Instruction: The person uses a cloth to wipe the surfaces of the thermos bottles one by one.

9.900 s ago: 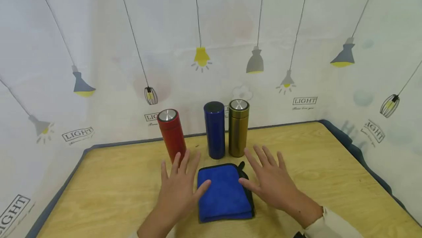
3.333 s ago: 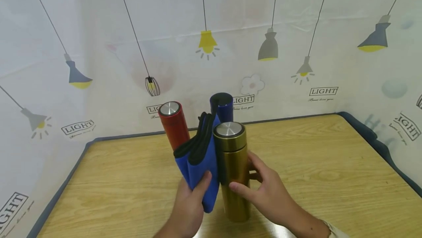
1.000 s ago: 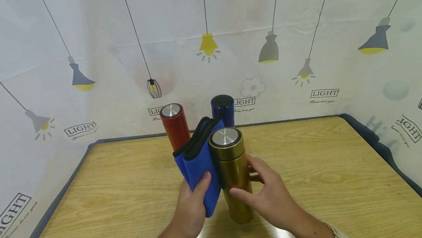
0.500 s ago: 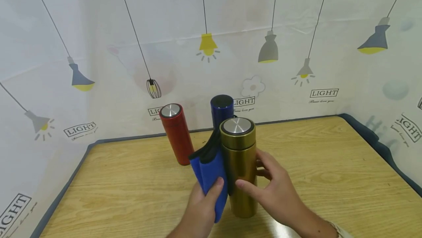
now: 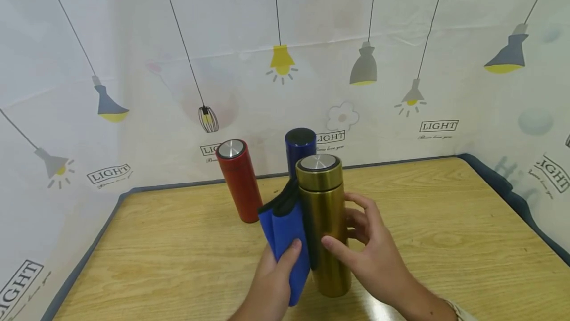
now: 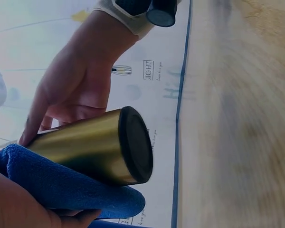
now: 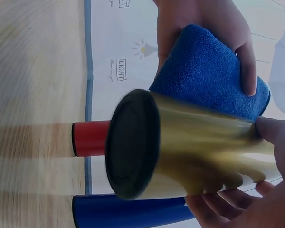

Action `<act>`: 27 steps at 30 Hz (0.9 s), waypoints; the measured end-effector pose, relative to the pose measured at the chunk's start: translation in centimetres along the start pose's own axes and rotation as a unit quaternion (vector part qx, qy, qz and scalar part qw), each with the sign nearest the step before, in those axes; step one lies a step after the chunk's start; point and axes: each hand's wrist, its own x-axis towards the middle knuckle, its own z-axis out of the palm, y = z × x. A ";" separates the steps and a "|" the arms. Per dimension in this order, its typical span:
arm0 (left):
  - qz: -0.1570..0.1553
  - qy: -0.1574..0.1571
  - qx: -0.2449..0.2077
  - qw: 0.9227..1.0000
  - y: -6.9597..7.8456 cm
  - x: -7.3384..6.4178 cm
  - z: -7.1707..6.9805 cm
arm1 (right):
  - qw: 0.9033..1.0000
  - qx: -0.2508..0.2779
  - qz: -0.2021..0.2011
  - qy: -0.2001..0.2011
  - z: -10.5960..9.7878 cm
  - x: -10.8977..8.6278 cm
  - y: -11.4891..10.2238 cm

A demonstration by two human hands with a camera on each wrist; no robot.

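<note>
A gold thermos bottle with a silver-topped lid is held by my right hand, thumb on the near side and fingers round the far right side. Its dark base shows in both wrist views, off the table. My left hand grips a folded blue cloth with black edging, thumb in front. The cloth lies against the bottle's left side. Behind stand a red thermos bottle on the left and a blue thermos bottle, partly hidden by the gold one.
The wooden table reaches back to a white wall sheet printed with lamps and lettering. A dark blue band runs along the table's back edge.
Both hands were spread and holding nothing at first; the cloth and gold bottle have since been picked up. Over the last second the bottle straightened from a leftward tilt, and the cloth shifted right.
</note>
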 end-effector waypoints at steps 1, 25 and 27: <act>-0.001 0.004 -0.003 1.000 0.1 0.0 -0.1 | 1.000 0.000 -0.003 -0.005 0.0 0.0 0.1; 0.007 0.041 -0.013 0.999 0.7 -0.5 0.0 | 0.996 -0.072 -0.025 -0.045 1.5 -0.4 1.1; 0.012 0.028 -0.011 0.999 0.5 -0.6 0.1 | 0.995 -0.084 -0.004 -0.046 1.5 -0.4 1.1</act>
